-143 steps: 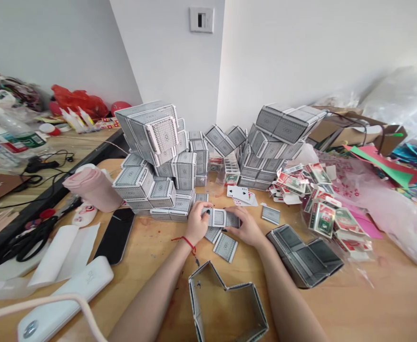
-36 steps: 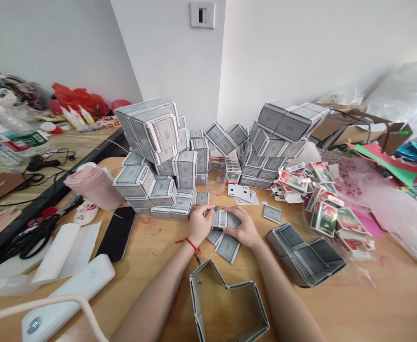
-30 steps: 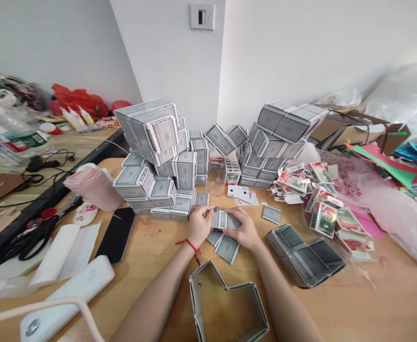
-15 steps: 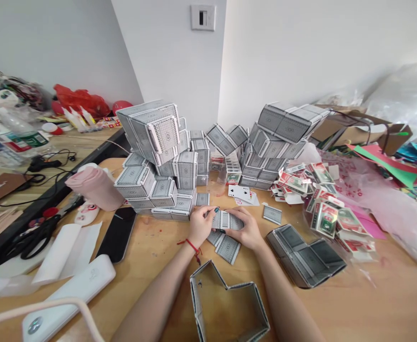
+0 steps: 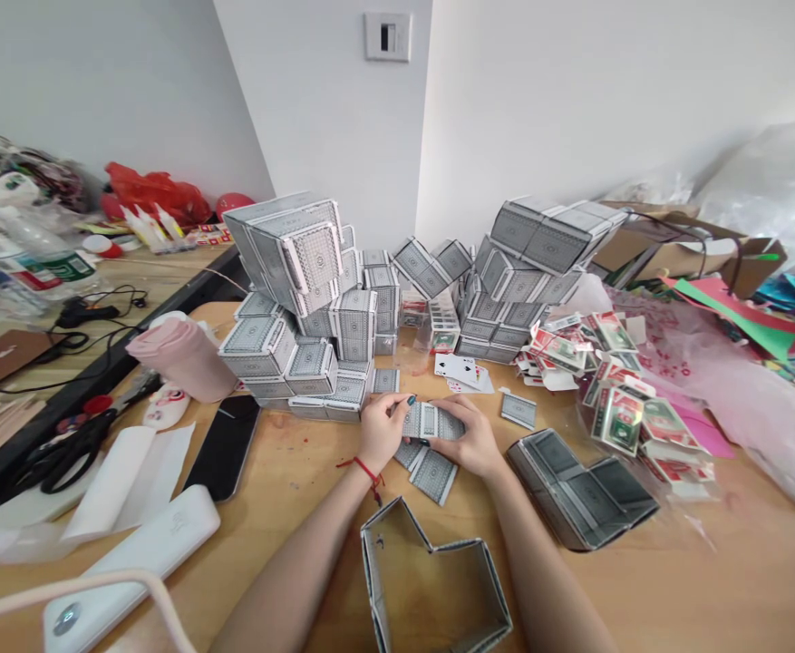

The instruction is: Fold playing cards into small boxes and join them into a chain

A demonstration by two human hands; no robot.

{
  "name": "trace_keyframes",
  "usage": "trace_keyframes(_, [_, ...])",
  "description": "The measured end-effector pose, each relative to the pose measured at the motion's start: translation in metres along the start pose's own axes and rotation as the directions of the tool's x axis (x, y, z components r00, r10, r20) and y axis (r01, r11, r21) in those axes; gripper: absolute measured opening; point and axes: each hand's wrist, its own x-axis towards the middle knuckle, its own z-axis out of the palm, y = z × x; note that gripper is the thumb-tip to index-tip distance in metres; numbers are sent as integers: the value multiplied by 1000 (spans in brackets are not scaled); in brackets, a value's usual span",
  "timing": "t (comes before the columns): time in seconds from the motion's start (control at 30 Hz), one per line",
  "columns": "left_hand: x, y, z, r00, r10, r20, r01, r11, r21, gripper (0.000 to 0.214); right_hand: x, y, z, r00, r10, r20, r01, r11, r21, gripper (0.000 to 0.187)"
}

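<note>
My left hand [image 5: 380, 431] and my right hand [image 5: 470, 440] meet at the middle of the wooden table [image 5: 302, 490]. Both are closed on a row of grey-backed playing cards [image 5: 431, 421] held between them just above the table. More loose grey-backed cards [image 5: 431, 473] lie under and just in front of my hands. A red string is tied round my left wrist. An open heart-shaped box of cards [image 5: 431, 589] stands near me between my forearms.
Stacks of boxes built of cards [image 5: 302, 299] fill the back centre and another stack [image 5: 539, 254] the back right. A dark card box [image 5: 580, 490] lies right of my hands. Card packets [image 5: 615, 399] pile at the right. A phone [image 5: 224, 444], a pink roll [image 5: 183, 358] and scissors [image 5: 57, 453] lie left.
My hands have drawn closer together on the row of cards and shifted slightly; nothing else on the table has moved.
</note>
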Motion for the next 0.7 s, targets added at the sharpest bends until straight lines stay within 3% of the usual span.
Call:
trace_keyframes(0.13, [-3,2,-1,991,-124,48,127,989,-75,22,0,0,2,1000,0,24,0,1000,13,47])
trace_keyframes(0.2, [-4,5,-2,981,-170,90,185,962,-200,26,0,0,5,1000,10,12,-10,1000,20,47])
trace_keyframes(0.33, [-4,9,0,966,-196,169,259,760,-596,42,2,-2,14,996,55,-77,-53,998,26,45])
trace_keyframes(0.43, [-2,8,4,952,-218,213,305,681,-666,35,3,-5,16,991,95,-96,-90,995,53,50])
trace_keyframes(0.5, [-1,7,5,944,-240,227,331,712,-620,27,4,-5,15,987,157,-30,-152,980,129,48])
trace_keyframes(0.57, [1,6,6,941,-247,230,336,743,-579,25,4,-5,14,962,267,58,-273,932,239,34])
trace_keyframes(0.7, [2,12,4,934,-258,246,356,726,-588,30,3,-4,20,874,407,266,-486,752,446,27])
